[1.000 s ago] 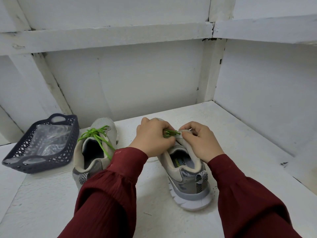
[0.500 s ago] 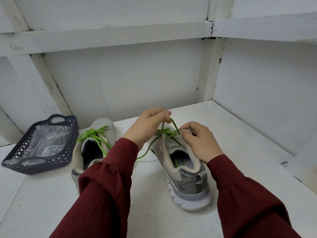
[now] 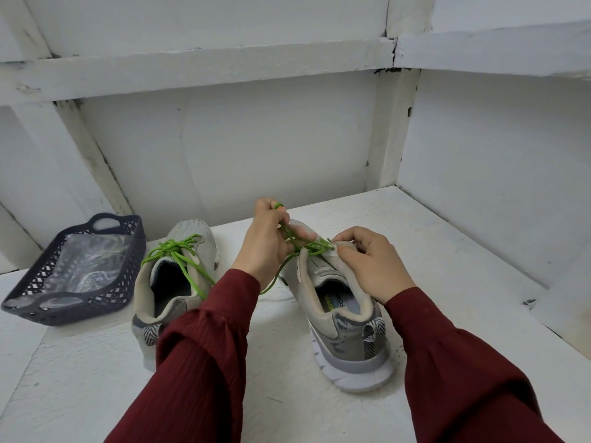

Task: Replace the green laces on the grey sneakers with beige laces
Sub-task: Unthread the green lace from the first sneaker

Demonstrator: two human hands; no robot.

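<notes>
**A:** Eyes on the grey sneaker [image 3: 347, 340], upright on the desk [image 3: 287, 404], heel toward the person, toe pointing away. Where's the action?

**B:** Up at the throat! The left hand [image 3: 267, 244] is raised above the tongue, fingers curled, pinching the green lace [image 3: 311, 246]. A bit of green peeps out at the top of the fist.

**A:** And the right hand?

**B:** The right hand [image 3: 371, 266] sits lower, thumb and forefinger pinching the top of the tongue just beside the upper eyelets. It looks like a brace to me.

**A:** So which way does the pull go?

**B:** That's the crux. The lace climbs from the eyelets up and to the left, into the left hand, while the eyelet rows run along the shoe's long axis. I'd judge the next draw goes up and out across that axis, with the left hand hauling and the right pinning the shoe down. A loose tail drops under the left wrist toward the desk.

**A:** The partner shoe?

**B:** The other sneaker [image 3: 172, 282] stands beside it on the left, roughly parallel, its tied lace [image 3: 179, 254] untouched. Early days, I'd say.

**A:** Any beige laces?

**B:** None I can make out. A dark basket [image 3: 80, 310] further left holds a clear plastic bag [image 3: 86, 266], but I cannot tell what's in it.
</notes>
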